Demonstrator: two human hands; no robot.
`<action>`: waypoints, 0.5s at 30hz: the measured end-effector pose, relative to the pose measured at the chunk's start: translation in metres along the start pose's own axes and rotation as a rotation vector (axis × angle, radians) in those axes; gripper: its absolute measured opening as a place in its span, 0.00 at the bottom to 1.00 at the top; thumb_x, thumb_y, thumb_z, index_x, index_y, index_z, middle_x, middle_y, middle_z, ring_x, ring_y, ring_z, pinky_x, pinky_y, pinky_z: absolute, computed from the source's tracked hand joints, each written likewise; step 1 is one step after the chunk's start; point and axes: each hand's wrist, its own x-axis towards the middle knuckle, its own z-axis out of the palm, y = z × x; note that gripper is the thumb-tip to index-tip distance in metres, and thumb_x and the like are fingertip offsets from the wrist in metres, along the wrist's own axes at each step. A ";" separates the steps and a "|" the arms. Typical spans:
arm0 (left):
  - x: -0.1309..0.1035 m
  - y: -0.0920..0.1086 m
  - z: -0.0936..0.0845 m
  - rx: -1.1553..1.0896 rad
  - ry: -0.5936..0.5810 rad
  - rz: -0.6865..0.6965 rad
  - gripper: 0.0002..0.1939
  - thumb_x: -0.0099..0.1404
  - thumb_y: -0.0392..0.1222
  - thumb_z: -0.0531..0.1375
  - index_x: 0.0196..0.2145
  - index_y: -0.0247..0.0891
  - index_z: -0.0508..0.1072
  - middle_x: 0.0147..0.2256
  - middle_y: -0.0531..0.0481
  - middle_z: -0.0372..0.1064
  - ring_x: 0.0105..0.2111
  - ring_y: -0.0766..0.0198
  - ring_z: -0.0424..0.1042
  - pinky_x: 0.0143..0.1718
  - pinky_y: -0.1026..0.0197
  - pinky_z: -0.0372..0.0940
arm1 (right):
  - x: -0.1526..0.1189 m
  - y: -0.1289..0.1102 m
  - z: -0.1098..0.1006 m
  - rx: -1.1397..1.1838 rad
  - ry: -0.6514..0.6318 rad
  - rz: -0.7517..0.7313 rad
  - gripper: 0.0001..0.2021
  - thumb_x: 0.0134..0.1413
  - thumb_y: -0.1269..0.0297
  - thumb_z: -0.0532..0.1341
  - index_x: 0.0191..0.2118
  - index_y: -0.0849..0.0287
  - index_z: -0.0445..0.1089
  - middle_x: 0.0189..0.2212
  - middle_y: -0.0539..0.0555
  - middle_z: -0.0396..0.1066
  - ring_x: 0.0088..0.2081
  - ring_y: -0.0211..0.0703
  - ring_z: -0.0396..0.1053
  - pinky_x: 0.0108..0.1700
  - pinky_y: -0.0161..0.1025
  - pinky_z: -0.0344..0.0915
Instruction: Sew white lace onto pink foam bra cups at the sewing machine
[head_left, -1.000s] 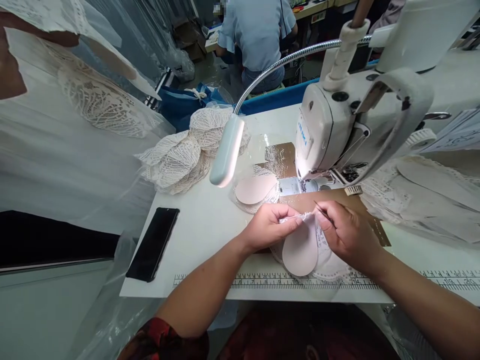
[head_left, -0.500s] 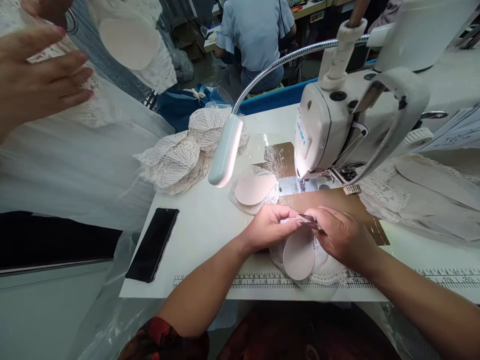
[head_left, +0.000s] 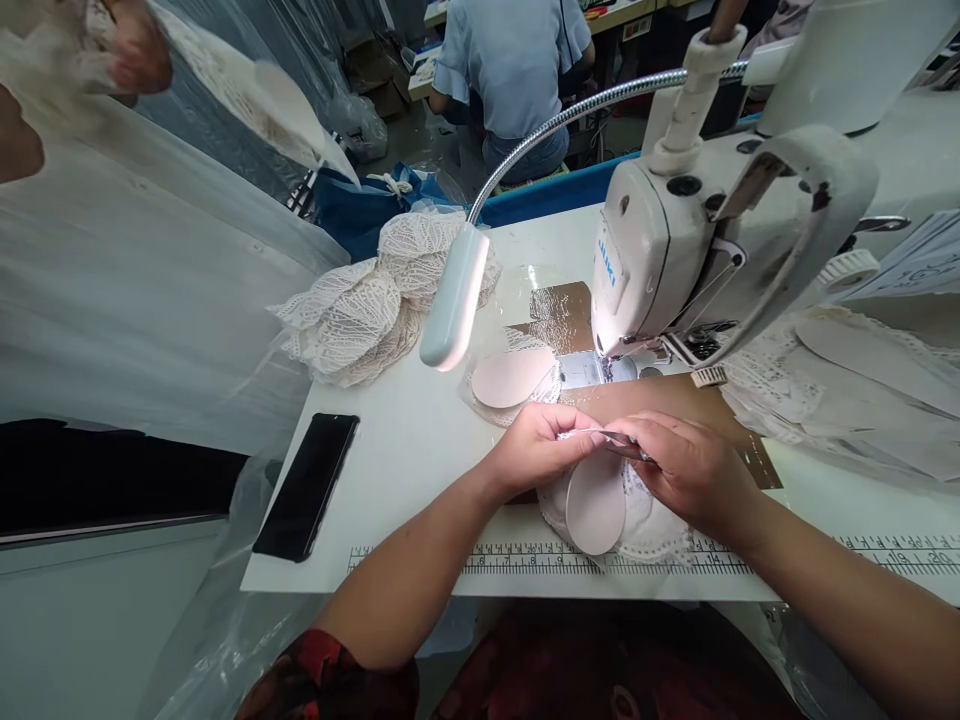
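My left fingers (head_left: 564,420) pinching the lace piece (head_left: 654,522) by its edge, my right fingers (head_left: 651,432) gripping small metal snips (head_left: 621,440) — the piece over the counter (head_left: 397,450), before the sewing machine (head_left: 637,250).

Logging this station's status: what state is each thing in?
Left hand: pinching edge of padded lace piece
Right hand: holding small snips
Padded lace piece: edge held, pad showing
Small snips: gripped, blade opening unclear
Phone: flat, screen dark
Lamp: looks lit
Sewing machine: running or not unclear
Lace stack: lying unheld
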 end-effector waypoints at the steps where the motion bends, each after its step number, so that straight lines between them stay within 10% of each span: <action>1: 0.000 0.000 0.000 -0.007 -0.005 -0.007 0.20 0.56 0.53 0.67 0.32 0.29 0.78 0.28 0.47 0.71 0.28 0.67 0.67 0.30 0.65 0.61 | 0.000 0.000 0.000 -0.029 -0.003 -0.001 0.07 0.59 0.74 0.53 0.37 0.59 0.67 0.28 0.54 0.75 0.28 0.42 0.72 0.30 0.38 0.65; 15: -0.003 0.004 -0.003 0.102 0.022 -0.019 0.14 0.61 0.48 0.64 0.33 0.30 0.75 0.27 0.51 0.66 0.27 0.70 0.63 0.28 0.67 0.59 | -0.004 -0.003 -0.021 0.269 0.111 0.377 0.08 0.63 0.68 0.51 0.33 0.54 0.62 0.23 0.46 0.66 0.22 0.35 0.62 0.26 0.34 0.59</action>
